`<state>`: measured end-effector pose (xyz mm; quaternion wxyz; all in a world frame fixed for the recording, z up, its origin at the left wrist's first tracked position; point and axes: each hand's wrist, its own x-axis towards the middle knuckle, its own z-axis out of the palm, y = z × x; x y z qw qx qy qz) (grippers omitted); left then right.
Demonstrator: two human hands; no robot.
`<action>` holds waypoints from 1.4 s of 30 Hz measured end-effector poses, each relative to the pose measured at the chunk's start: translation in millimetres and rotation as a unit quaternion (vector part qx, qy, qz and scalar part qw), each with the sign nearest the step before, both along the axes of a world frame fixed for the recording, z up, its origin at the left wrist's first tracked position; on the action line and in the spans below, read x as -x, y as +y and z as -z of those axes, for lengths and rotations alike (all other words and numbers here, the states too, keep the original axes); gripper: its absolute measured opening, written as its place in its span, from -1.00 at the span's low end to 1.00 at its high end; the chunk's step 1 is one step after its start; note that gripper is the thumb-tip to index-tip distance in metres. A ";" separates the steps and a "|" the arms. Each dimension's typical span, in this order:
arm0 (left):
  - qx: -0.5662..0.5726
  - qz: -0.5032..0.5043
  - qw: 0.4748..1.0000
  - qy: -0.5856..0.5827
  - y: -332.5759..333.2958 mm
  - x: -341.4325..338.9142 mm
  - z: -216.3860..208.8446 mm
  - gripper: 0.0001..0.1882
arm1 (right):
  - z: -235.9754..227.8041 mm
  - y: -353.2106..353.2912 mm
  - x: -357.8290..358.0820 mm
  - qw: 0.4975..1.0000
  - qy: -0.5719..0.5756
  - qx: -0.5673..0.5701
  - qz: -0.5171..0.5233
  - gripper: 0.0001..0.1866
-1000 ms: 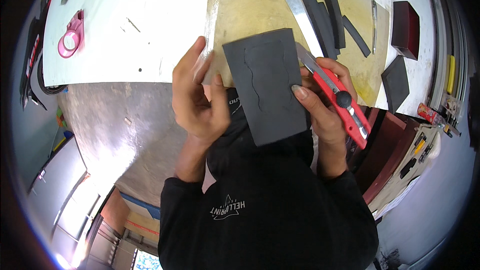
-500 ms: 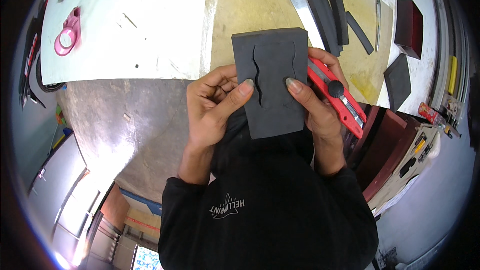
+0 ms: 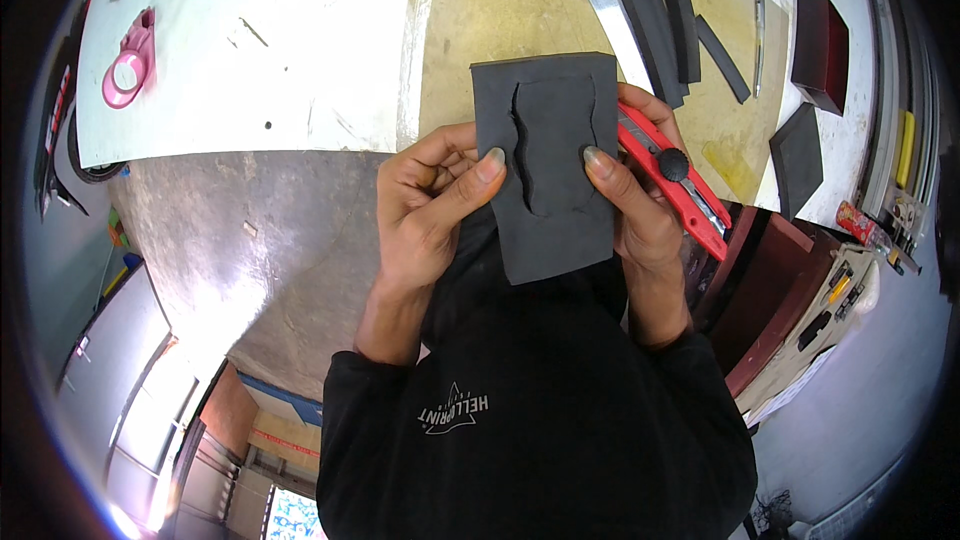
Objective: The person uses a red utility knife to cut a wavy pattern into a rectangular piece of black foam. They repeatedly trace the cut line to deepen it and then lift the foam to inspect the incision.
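Note:
Between my two hands is a dark grey foam block, held up in front of my body with its broad face toward me. A wavy-sided outline is cut into that face; the slit on its left gapes wider than the thin line on its right. My left hand pinches the left edge, thumb on the face and fingers behind. My right hand grips the right edge the same way. Tucked in the right hand as well is a red utility knife with a black round knob, slanting down to the right. Its tip is hidden by the fingers.
On the table lie dark foam strips, a metal ruler, a pen, a dark red block and a flat dark piece. A pink tape dispenser rests on the white surface at left.
The cut on the left of the foam block has spread wider, and more of the outline shows. The block has shifted slightly right; both hands keep their grip.

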<state>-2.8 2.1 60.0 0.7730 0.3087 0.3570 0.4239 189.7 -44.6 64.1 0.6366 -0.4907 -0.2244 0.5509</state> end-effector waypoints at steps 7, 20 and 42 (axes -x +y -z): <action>-0.005 -0.006 0.998 0.060 -1.7 1.5 -3.7 -0.73 | -8.7 -3.2 1.7 0.992 -0.121 0.027 -0.008 -0.35; -0.002 -0.004 0.996 0.087 1.0 -1.4 -13.4 -0.75 | -21.4 -1.9 -6.9 0.971 -0.231 0.046 -0.041 -0.37; -0.006 -0.010 0.995 0.101 0.8 -3.5 -7.0 -0.74 | -11.5 -4.6 0.5 0.966 -0.249 0.061 -0.024 -0.37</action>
